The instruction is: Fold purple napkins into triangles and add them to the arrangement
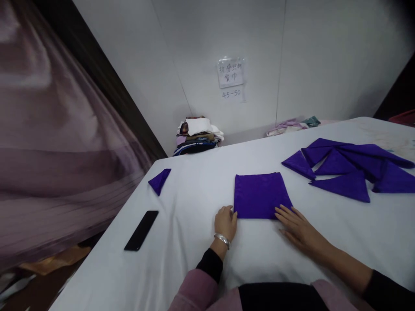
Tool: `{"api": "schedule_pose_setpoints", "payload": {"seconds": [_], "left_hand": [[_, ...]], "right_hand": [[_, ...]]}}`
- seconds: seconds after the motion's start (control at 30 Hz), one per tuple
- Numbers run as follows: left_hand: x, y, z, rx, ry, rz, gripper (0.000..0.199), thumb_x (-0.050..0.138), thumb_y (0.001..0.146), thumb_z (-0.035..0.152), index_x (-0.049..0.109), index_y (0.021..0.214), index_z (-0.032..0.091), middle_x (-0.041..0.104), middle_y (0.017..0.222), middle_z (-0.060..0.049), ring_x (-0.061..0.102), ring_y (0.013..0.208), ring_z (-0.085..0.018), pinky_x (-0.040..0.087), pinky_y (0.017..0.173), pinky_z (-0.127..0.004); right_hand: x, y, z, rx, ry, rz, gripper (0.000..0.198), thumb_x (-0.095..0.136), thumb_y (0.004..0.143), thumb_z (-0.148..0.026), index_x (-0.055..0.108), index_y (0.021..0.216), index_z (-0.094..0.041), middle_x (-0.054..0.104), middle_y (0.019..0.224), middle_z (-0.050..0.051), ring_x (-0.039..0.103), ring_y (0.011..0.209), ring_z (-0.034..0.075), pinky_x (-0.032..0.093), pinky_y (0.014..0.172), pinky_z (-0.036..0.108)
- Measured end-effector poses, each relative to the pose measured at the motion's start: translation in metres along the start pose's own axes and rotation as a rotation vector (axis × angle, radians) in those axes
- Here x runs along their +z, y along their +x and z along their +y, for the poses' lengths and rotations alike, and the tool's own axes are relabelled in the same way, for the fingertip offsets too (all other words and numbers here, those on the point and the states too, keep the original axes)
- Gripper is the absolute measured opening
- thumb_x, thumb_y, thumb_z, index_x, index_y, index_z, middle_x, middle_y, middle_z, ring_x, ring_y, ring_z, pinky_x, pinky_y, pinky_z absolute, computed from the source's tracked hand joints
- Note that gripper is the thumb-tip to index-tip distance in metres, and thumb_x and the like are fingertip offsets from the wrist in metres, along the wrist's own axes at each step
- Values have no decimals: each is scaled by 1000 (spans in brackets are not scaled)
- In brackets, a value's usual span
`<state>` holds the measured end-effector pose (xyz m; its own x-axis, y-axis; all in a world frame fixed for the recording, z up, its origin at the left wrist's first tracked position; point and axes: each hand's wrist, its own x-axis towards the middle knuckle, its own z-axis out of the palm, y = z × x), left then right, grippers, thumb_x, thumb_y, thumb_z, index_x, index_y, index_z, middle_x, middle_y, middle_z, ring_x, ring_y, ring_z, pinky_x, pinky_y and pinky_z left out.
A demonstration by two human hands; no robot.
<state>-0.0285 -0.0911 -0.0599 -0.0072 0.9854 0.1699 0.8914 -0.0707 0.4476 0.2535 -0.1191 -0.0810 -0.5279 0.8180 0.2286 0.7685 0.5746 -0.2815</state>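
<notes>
A purple cloth napkin (259,194), folded to a square, lies flat in front of me on the white-covered table (201,185). At its near left corner my left hand (226,222) is closed, with bent fingers and the thumb at the cloth's edge. My right hand (298,229) lies over the near right corner, its fingers stretched out and resting on the fabric. On the right of the table, several purple napkins (346,185) folded into triangles overlap one another. A small folded purple piece (160,181) sits apart, near the left edge.
A black phone (142,231) lies at the left. Beyond the far edge are a pile of folded clothes (198,136) and more cloth (288,126). Paper signs (231,73) hang on the wall. A pink curtain (58,142) hangs along the left side.
</notes>
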Motion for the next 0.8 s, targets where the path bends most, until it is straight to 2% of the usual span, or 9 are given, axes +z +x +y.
{"api": "schedule_pose_setpoints", "payload": {"seconds": [0.1, 0.23, 0.37, 0.47, 0.53, 0.63, 0.7, 0.8], "left_hand": [[1, -10, -2, -11, -13, 33, 14, 52, 82, 23, 61, 92, 19, 62, 86, -3, 54, 86, -17, 43, 78, -31], [1, -17, 1, -2, 26, 50, 11, 55, 82, 29, 60, 83, 20, 60, 89, -3, 53, 89, -19, 41, 80, -33], [4, -17, 2, -24, 26, 82, 6, 56, 81, 25, 59, 83, 20, 59, 94, -3, 52, 94, -19, 41, 83, -36], [5, -14, 8, 43, -13, 112, 16, 49, 84, 24, 59, 97, 19, 56, 113, -7, 48, 110, -21, 38, 94, -40], [6, -12, 16, 173, -21, 44, 29, 44, 87, 27, 54, 113, 20, 48, 130, -7, 38, 124, -22, 31, 103, -44], [9, -9, 31, 385, 1, -193, 48, 40, 89, 37, 38, 133, 20, 31, 146, -5, 20, 136, -23, 18, 111, -47], [13, -9, 36, 436, 28, -324, 58, 36, 89, 44, 27, 140, 17, 22, 150, -7, 13, 138, -23, 14, 112, -47], [19, -10, 35, 413, 68, -397, 71, 31, 88, 53, 17, 143, 10, 15, 151, -11, 8, 139, -23, 14, 113, -46]], "right_hand": [[11, 14, -16, -52, 15, -55, 56, 38, 91, -43, 29, 141, -22, 33, 144, 7, 23, 134, 25, 21, 108, 52], [28, 36, -37, -144, 49, -65, 61, 42, 89, -46, 27, 142, -21, 30, 145, 10, 22, 134, 28, 19, 107, 53], [41, 52, -48, -193, 57, -83, 62, 42, 88, -49, 30, 141, -18, 30, 145, 12, 22, 134, 29, 17, 107, 54], [44, 56, -49, -179, 69, -114, 62, 41, 88, -49, 30, 141, -17, 32, 144, 13, 23, 134, 29, 17, 106, 55], [43, 56, -49, -172, 87, -126, 62, 42, 88, -49, 29, 141, -19, 33, 144, 13, 23, 134, 28, 16, 107, 54], [38, 57, -52, -163, 124, -132, 64, 44, 87, -47, 23, 143, -24, 32, 145, 10, 23, 134, 27, 16, 107, 54], [34, 58, -54, -159, 149, -140, 66, 44, 87, -47, 19, 144, -25, 30, 146, 9, 23, 134, 27, 16, 107, 54], [31, 56, -53, -159, 168, -153, 69, 43, 88, -48, 14, 145, -24, 29, 146, 10, 22, 134, 27, 15, 108, 53]]}}
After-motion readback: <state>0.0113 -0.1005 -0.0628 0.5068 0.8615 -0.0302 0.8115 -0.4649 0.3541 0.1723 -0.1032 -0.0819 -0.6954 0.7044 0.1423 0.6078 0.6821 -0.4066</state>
